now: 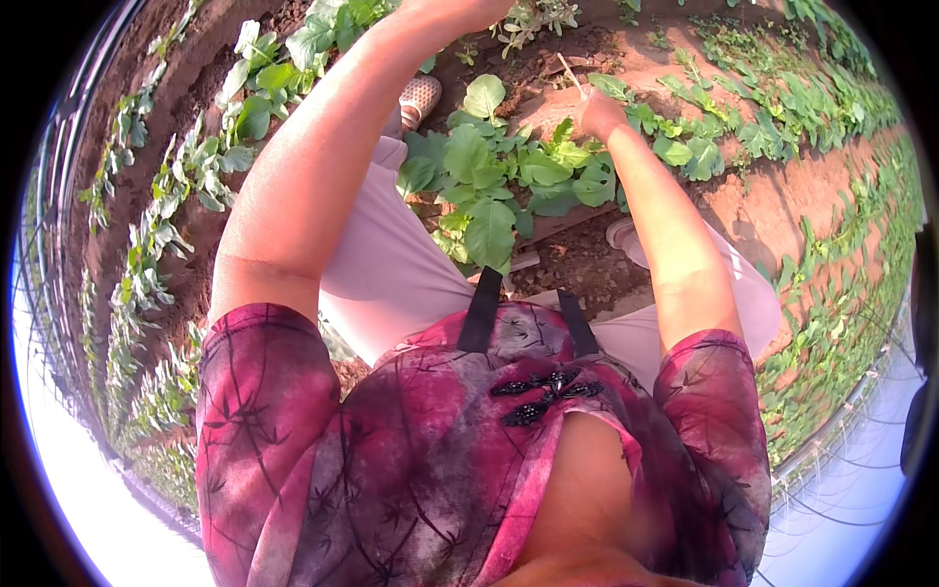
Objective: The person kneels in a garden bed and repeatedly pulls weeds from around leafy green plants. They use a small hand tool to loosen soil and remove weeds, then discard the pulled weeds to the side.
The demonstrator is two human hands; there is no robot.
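Observation:
My right hand (600, 114) is closed around a thin pale stick or tool handle (568, 71), whose far end points up towards bare soil. Green leafy plants (477, 169) with broad leaves grow just below and beside that hand. At the top edge, my left hand (488, 9) is mostly cut off by the frame, with its fingers hidden. A pale-leaved plant (534, 22) is close beside it; whether the hand grips the plant cannot be told.
A perforated light shoe (420, 99) stands left of the plants, and another pale shoe (629, 242) is below my right forearm. Leafy rows run along the left (150, 242) and right (777, 132). Curved frame bars (55, 161) line the left rim.

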